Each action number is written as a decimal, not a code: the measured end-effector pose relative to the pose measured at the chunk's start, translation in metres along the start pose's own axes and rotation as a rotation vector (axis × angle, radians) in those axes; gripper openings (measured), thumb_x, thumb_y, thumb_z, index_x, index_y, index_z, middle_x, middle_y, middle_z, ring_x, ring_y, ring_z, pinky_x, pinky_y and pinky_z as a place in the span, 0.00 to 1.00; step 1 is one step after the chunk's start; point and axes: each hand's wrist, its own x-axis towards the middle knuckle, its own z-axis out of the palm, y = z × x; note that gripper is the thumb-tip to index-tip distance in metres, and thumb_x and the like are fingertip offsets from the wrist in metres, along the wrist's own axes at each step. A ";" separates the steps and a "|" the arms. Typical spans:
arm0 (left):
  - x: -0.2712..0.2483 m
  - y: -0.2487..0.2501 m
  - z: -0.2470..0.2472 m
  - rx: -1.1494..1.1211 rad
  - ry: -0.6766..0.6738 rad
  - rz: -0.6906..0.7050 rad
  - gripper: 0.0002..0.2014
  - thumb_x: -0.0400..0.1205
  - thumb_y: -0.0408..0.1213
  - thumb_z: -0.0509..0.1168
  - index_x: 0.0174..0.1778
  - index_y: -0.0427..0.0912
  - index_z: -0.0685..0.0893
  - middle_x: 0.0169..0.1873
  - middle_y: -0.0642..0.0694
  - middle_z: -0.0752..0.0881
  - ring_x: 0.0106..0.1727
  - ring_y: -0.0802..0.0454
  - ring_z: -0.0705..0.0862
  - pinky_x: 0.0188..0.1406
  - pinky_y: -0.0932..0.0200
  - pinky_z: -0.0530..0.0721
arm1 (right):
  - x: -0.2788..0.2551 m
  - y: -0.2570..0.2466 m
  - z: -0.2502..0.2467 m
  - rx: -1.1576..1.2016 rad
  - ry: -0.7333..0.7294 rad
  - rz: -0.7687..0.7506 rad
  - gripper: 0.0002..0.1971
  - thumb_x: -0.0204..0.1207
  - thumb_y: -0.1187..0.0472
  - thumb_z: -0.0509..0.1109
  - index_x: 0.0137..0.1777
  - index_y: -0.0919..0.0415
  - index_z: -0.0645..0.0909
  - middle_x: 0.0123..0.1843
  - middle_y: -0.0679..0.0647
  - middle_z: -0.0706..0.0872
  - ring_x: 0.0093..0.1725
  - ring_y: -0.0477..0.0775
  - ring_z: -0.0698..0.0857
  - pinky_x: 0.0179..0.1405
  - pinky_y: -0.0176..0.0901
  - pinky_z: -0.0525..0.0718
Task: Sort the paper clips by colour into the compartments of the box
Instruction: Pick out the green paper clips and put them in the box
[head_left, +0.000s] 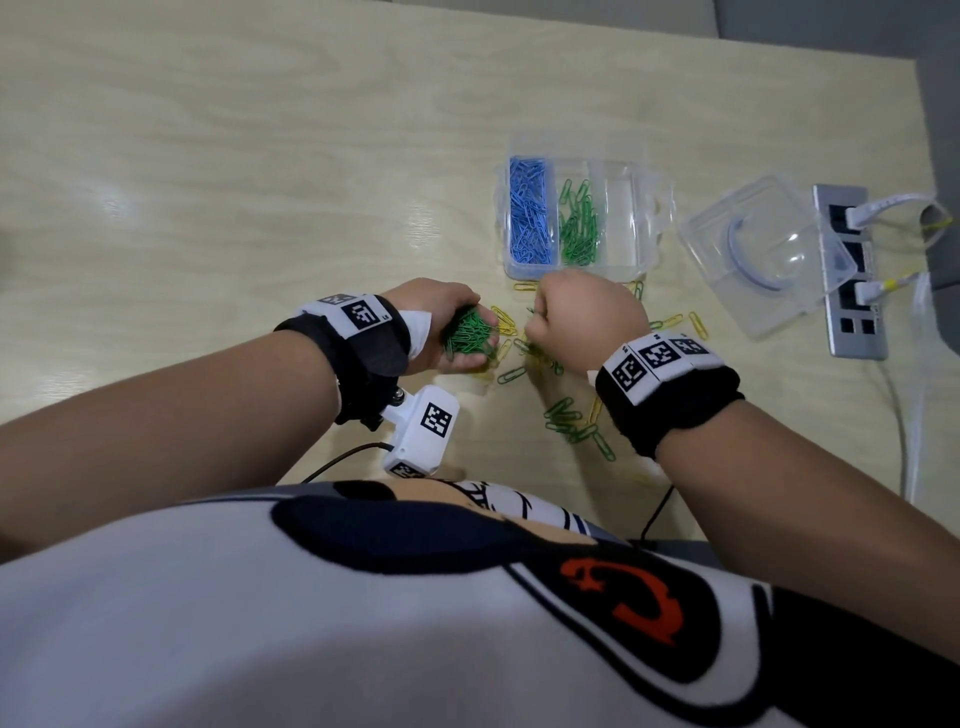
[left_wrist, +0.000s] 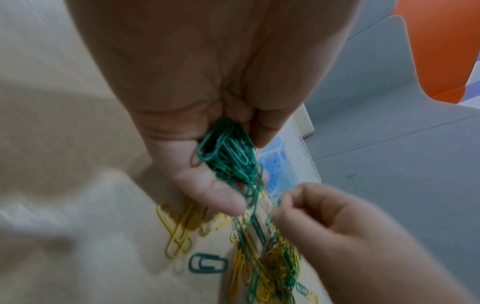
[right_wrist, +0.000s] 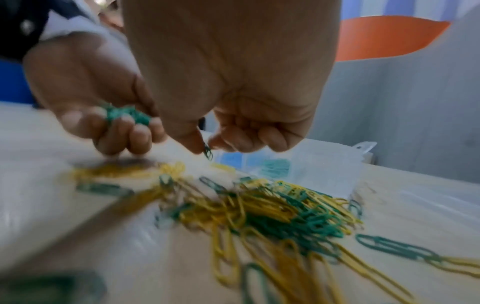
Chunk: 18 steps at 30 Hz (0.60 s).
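A clear box (head_left: 657, 208) has blue clips (head_left: 527, 210) in its left compartment and green clips (head_left: 579, 223) in the middle one; its right compartment looks empty. My left hand (head_left: 452, 327) cups a bunch of green clips (left_wrist: 231, 158), fingers curled around them. Beside it, my right hand (head_left: 582, 312) pinches one green clip (right_wrist: 207, 152) between thumb and forefinger, just above the mixed pile of green and yellow clips (right_wrist: 272, 209) on the table in front of the box.
A clear lid (head_left: 769, 254) lies right of the box. Further right, a metal socket strip (head_left: 852, 270) holds white plugs and cables. More loose clips (head_left: 576, 421) lie nearer to me. Pale wooden tabletop (head_left: 234, 182) spreads to the left.
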 end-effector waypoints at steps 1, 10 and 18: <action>0.001 0.001 0.003 -0.001 0.004 0.007 0.19 0.88 0.41 0.49 0.37 0.38 0.80 0.26 0.41 0.84 0.36 0.48 0.82 0.33 0.59 0.86 | -0.002 -0.003 -0.003 0.118 0.039 0.003 0.08 0.73 0.53 0.63 0.42 0.57 0.78 0.39 0.51 0.80 0.38 0.55 0.81 0.35 0.45 0.78; 0.000 0.010 0.025 -0.081 -0.005 0.044 0.09 0.85 0.33 0.56 0.44 0.37 0.80 0.35 0.41 0.82 0.34 0.49 0.84 0.28 0.56 0.89 | -0.020 -0.011 -0.020 0.520 0.136 -0.047 0.02 0.74 0.54 0.72 0.45 0.49 0.85 0.38 0.43 0.87 0.40 0.42 0.83 0.44 0.42 0.83; -0.007 0.038 0.034 -0.085 -0.065 0.096 0.19 0.88 0.41 0.51 0.36 0.39 0.80 0.27 0.43 0.85 0.32 0.52 0.84 0.29 0.62 0.86 | -0.025 0.036 -0.011 0.251 0.236 0.224 0.22 0.81 0.55 0.62 0.75 0.56 0.72 0.74 0.57 0.73 0.71 0.59 0.73 0.68 0.56 0.75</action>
